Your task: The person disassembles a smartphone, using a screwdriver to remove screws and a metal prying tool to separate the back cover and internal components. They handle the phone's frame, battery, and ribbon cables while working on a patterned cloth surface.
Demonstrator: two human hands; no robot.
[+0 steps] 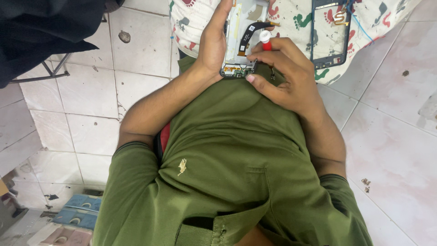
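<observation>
— what are you on right now?
— my left hand grips the opened phone by its edge, over my lap; my right hand is closed around a red-handled screwdriver, working the bottom board, i think
— next?
— a steady tip, kept square to the screw
— how's it lying?
— long axis running away from me, connector end nearest my chest

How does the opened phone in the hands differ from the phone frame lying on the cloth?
The opened phone is held by the left hand, while the phone frame lies untouched on the patterned cloth. The opened phone is white inside, with a black flex cable and circuit parts showing; the phone frame is a dark, mostly empty outline. The right hand holds a red-and-white screwdriver at the opened phone. Both are dismantled phone parts.
</observation>
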